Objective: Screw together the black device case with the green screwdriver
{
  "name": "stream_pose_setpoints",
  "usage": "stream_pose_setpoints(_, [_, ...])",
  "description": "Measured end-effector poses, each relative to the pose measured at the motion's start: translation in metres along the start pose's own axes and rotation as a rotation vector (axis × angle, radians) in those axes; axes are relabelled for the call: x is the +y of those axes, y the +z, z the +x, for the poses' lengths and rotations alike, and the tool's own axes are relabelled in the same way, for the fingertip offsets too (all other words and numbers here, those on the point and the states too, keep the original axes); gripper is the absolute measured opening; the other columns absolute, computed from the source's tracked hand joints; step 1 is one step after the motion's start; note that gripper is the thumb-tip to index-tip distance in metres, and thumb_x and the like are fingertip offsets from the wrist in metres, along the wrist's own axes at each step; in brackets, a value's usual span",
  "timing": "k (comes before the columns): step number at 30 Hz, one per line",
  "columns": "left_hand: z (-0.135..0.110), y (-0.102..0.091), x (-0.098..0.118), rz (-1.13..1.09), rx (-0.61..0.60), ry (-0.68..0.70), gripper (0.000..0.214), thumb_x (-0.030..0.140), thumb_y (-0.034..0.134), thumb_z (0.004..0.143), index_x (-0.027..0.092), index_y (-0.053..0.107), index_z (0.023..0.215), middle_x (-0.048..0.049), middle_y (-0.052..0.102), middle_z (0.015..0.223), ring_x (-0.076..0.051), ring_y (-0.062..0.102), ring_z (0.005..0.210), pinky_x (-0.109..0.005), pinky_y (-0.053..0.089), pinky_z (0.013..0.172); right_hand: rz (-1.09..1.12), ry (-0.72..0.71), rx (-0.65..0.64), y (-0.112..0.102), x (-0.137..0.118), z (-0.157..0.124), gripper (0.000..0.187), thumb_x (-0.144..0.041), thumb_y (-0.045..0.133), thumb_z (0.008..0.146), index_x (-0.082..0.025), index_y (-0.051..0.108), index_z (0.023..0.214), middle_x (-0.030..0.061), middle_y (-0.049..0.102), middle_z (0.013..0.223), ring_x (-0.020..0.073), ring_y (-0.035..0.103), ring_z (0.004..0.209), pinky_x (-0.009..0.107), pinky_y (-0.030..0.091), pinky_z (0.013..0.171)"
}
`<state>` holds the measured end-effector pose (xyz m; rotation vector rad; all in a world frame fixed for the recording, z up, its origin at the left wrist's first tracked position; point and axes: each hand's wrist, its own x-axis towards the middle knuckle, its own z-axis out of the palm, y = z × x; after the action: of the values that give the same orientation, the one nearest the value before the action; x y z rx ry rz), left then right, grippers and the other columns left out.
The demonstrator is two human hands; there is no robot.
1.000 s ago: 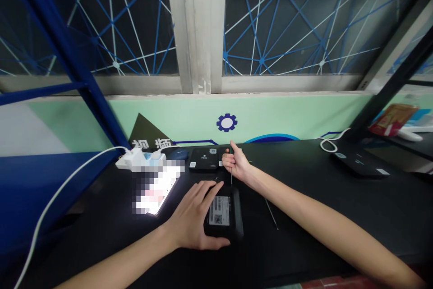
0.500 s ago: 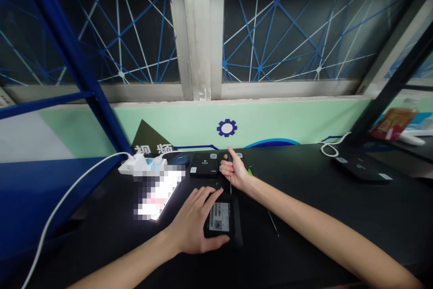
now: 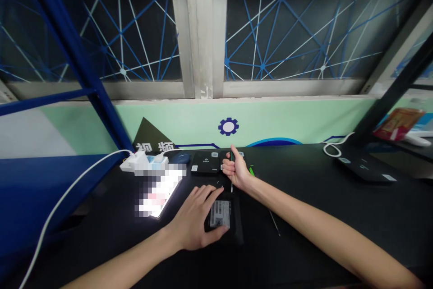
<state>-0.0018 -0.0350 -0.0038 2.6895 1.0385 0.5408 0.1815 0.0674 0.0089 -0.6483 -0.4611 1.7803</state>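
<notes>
A flat black electronic box (image 3: 238, 223) with a white printed label lies on the black table. My left hand (image 3: 194, 217) spans it from the left, its thumb over the label's lower edge and its fingers at the far side. Above the far edge, my right hand (image 3: 236, 171) is closed around the dark handle of a screwdriver (image 3: 232, 185). Its thin shaft points down towards the box; whether the tip touches is too small to tell. Partly under my right forearm lies a second screwdriver (image 3: 274, 222), its green handle end showing beyond the wrist.
Behind my hands sits another black box (image 3: 205, 162), with one more partly hidden beside it. A lit phone (image 3: 162, 194) and a white power strip (image 3: 144, 162) with a cable are on the left. Another black device (image 3: 367, 170) lies at the right, near a white cord (image 3: 333, 148).
My left thumb has shifted up slightly, onto the label's lower edge. The screwdriver stays in my right hand over the box's far edge. The whole view has moved a little.
</notes>
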Motion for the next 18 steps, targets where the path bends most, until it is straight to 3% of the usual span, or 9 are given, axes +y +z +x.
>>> stream_pose_setpoints(6, [0.0001,-0.0033,0.0020,-0.011,-0.012,-0.007,0.063,0.039,0.059,0.087,0.021,0.040,0.145,-0.0124,0.052,0.130,-0.032,0.052,0.116,-0.052,0.039,0.103,-0.009,-0.021,-0.005,0.0009,-0.0009,-0.0005,0.041,-0.052,0.056,0.093,-0.022,0.040,0.071,-0.0142,0.022,0.044,0.0036,0.010,0.034,0.013,0.010,0.029])
stream_pose_setpoints(18, [0.0008,-0.0028,0.0000,-0.008,0.007,-0.021,0.058,0.040,0.053,0.094,0.023,0.039,0.147,-0.0115,0.054,0.130,-0.030,0.052,0.114,-0.050,0.040,0.101,-0.033,-0.092,-0.056,0.0034,0.0021,-0.0038,0.041,-0.052,0.058,0.090,-0.021,0.041,0.069,-0.0139,0.022,0.044,0.0038,0.009,0.035,0.014,0.009,0.031])
